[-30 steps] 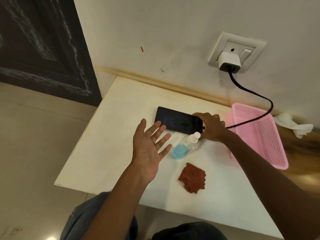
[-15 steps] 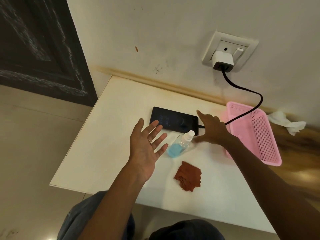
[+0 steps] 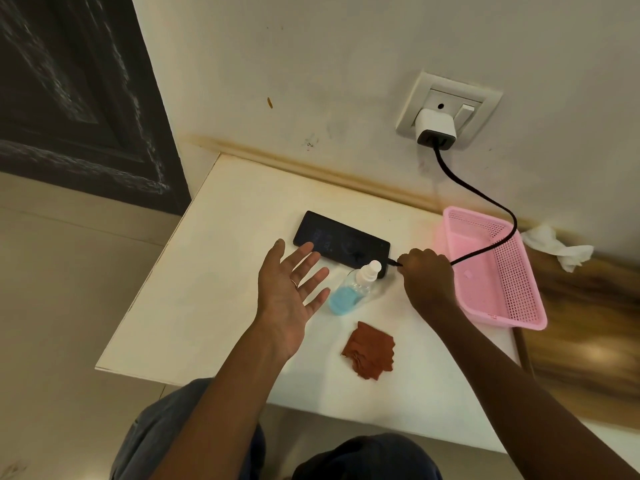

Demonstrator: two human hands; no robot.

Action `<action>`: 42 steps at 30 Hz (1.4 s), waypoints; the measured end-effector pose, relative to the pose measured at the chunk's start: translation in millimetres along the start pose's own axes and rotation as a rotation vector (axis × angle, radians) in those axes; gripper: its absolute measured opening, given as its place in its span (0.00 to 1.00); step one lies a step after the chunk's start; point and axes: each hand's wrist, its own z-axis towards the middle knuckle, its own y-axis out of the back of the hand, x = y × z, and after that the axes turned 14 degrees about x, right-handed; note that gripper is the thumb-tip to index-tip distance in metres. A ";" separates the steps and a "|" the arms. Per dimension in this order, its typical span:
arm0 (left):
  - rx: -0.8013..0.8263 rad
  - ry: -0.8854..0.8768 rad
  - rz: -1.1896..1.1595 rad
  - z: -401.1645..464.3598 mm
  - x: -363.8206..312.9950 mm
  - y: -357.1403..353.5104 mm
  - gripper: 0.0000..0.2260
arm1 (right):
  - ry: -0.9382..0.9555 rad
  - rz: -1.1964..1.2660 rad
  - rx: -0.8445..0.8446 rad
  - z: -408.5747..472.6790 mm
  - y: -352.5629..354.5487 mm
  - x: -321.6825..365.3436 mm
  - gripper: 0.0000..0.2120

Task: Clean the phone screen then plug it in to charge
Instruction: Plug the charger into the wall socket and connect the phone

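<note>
1. The right hand (image 3: 427, 275) is closed around the black cable (image 3: 485, 195), just beside the right end of the phone (image 3: 341, 242); the arm reaches in from the lower right.
2. The left hand (image 3: 289, 289) is open, palm up, fingers spread, holding nothing, and its fingertips reach over the near edge of the phone.
3. The phone lies flat on the white desk (image 3: 207, 289), screen up; its long axis runs left to right, and the cable enters at the right end.
4. The cable passes over the pink basket (image 3: 502, 289) up to the white charger (image 3: 435, 128) in the wall socket (image 3: 450, 95).
5. A spray bottle (image 3: 355, 289) with blue liquid stands just in front of the phone; a red-brown cloth (image 3: 369, 349) lies nearer to the person.
</note>
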 end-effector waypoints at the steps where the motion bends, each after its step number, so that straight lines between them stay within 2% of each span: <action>1: -0.001 -0.001 0.000 0.0 0.1 0.0 0.21 | 0.004 -0.018 0.001 0.5 -0.2 -0.1 0.07; 5: -0.003 -0.001 0.021 -0.2 1.1 -1.3 0.21 | 0.049 -0.010 -0.037 -2.6 1.0 -1.0 0.07; 9: -0.014 -0.006 0.097 1.2 3.4 -1.4 0.20 | 0.070 0.200 -0.293 -21.8 6.1 3.0 0.09; 11: -0.024 -0.009 0.139 1.7 5.0 -1.4 0.20 | 0.079 0.319 -0.348 -38.6 6.4 7.3 0.08; 15: -0.068 0.008 0.223 0.8 10.2 -3.5 0.18 | 0.065 0.651 -0.188 -73.9 -5.6 19.6 0.09; 19: -0.127 0.047 0.318 0.1 19.7 -4.8 0.16 | -0.125 1.018 0.115 -94.9 -17.6 34.8 0.12; 26: -0.201 0.177 0.421 0.1 50.3 -3.7 0.15 | -0.159 0.999 0.300 -107.8 -9.2 41.7 0.17; 30: -0.230 0.200 0.553 -6.2 69.5 -6.2 0.07 | -0.251 0.999 0.340 -115.1 -8.4 48.0 0.14; 33: -0.258 0.162 0.633 -11.6 79.6 -7.1 0.09 | -0.327 0.992 0.375 -118.7 -3.6 55.1 0.11; 35: -0.240 0.159 0.609 -16.4 85.2 -5.5 0.04 | -0.328 1.105 0.356 -122.1 -0.5 57.0 0.07; 37: -0.231 0.184 0.636 -22.7 88.8 -3.1 0.03 | -0.300 1.327 0.332 -129.8 4.3 55.0 0.07; 39: -0.205 0.195 0.663 -27.5 91.4 -1.2 0.06 | -0.261 1.519 0.309 -138.9 14.1 50.1 0.08; 42: -0.120 0.184 0.683 -35.6 90.0 -2.0 0.17 | -0.222 1.693 0.294 -148.8 31.6 42.0 0.09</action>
